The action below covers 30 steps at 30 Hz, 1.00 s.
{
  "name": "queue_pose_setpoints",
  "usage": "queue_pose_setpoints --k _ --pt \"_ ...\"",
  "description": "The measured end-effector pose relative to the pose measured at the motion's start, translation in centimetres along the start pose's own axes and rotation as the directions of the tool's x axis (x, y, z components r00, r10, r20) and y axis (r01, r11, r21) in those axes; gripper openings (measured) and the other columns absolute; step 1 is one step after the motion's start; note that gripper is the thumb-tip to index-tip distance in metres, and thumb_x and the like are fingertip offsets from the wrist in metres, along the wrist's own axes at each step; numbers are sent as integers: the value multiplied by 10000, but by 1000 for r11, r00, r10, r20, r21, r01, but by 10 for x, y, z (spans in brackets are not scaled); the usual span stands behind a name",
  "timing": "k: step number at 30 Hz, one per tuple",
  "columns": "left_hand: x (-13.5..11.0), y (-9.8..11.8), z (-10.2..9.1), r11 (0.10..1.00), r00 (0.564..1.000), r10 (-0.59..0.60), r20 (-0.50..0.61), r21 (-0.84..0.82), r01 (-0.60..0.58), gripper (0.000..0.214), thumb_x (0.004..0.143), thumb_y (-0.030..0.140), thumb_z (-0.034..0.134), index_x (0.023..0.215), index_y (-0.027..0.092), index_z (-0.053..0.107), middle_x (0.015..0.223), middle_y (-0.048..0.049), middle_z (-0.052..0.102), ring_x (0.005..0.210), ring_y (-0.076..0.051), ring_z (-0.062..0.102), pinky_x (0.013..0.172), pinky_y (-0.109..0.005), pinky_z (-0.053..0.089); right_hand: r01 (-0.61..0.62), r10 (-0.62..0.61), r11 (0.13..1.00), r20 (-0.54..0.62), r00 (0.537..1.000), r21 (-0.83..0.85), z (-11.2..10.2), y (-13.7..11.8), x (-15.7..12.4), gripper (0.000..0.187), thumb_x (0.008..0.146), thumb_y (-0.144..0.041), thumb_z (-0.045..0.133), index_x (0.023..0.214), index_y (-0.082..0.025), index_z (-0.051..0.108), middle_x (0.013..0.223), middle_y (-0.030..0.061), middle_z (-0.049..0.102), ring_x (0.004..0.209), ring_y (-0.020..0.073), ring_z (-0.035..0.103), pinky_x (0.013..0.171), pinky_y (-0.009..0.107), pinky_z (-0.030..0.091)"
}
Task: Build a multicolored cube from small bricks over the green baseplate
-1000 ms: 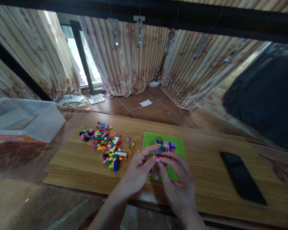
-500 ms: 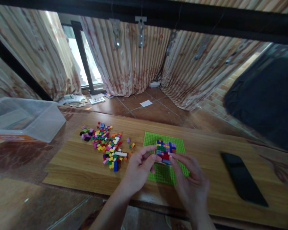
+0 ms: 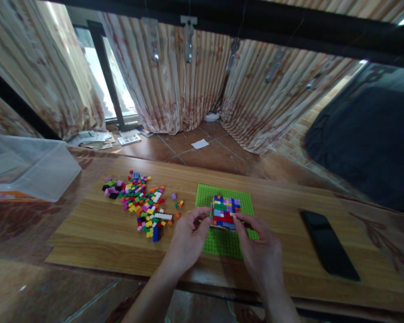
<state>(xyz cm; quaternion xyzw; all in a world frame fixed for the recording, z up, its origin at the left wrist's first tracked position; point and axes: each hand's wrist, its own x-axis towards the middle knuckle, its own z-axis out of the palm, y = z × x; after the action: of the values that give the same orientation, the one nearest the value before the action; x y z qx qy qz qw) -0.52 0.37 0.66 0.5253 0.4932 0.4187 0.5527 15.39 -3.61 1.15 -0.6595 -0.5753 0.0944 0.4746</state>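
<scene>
A multicoloured block of toy bricks (image 3: 225, 211) stands on the green baseplate (image 3: 222, 246), its top a patchwork of red, green, purple, blue and white pieces. My left hand (image 3: 190, 235) grips the block's left side, thumb and fingers curled against it. On the other side, my right hand (image 3: 261, 242) has its thumb and index finger closed at the block's right front corner, by the red pieces. Whether a small loose brick is between those fingertips cannot be made out. Both hands hide parts of the baseplate.
Loose bricks (image 3: 144, 202) lie in a heap on the wooden table (image 3: 97, 242), left of the baseplate. A black phone (image 3: 328, 244) rests at the right. A clear plastic bin (image 3: 54, 168) stands at the far left. Beyond the table hang striped curtains (image 3: 175, 89).
The view has shifted slightly, so everything sits further left. My left fingers have drawn back from the block's top to its side, and more of the top shows. My right hand stays at the right corner.
</scene>
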Motion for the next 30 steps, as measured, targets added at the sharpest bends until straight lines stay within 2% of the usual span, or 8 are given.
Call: queue_pose_setpoints --k 5,16,30 --pt "-1 0 -1 1000 1000 24 -4 18 -24 244 833 274 586 1029 173 692 858 -49 706 724 -156 617 632 -244 472 85 -88 994 -41 995 -61 3 2 0 153 884 -326 610 906 -226 725 916 58 706 875 191 638 830 365 506" --pt "-1 -4 0 999 999 36 21 21 -36 245 853 265 567 1054 185 682 869 -40 712 702 -147 623 633 -246 472 -71 71 997 -6 997 36 6 5 0 198 870 -381 613 898 -228 735 912 60 711 872 204 642 801 360 495" --pt "-3 2 1 998 998 39 41 42 -41 225 855 224 536 1017 183 687 863 -38 720 684 -147 624 611 -241 458 -47 49 998 55 997 -47 3 8 2 205 889 -382 576 904 -228 710 912 56 700 874 211 618 784 356 469"
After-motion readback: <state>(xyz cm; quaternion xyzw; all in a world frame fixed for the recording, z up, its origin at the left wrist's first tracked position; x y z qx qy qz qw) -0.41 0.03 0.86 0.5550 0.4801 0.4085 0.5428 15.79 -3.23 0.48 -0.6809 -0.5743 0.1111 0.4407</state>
